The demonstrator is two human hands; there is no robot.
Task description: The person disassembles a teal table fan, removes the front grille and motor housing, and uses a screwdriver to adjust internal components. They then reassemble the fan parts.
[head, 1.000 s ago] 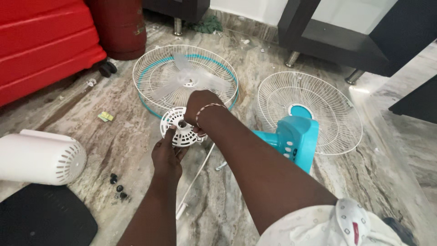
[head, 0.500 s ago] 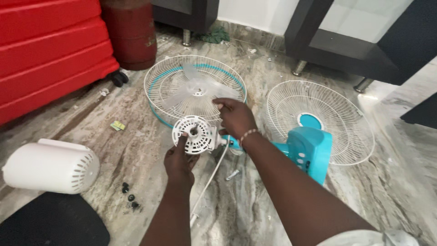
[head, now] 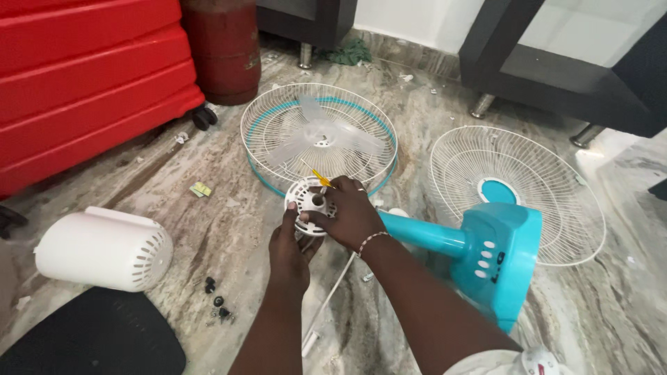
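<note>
Both my hands hold a round white slotted plastic fan part [head: 310,201] just above the marble floor. My left hand [head: 292,246] grips its lower edge from below. My right hand [head: 351,215] grips its right side, and a thin yellow tool [head: 320,178] sticks up from those fingers. A white wire fan guard with a teal rim [head: 361,118], holding clear fan blades [head: 316,135], lies just beyond. The teal fan body with its stem [head: 497,253] lies at my right.
A second white wire guard [head: 556,180] lies under the teal body at the right. A white vented motor cover [head: 104,248] lies at left, small black screws [head: 217,302] near it. Red suitcase [head: 76,76], dark red cylinder [head: 222,48], black furniture [head: 577,62] behind.
My right hand has come down from above the round white part onto its right side, now with a yellow tool showing. The view has shifted, so everything sits lower and more to the right.
</note>
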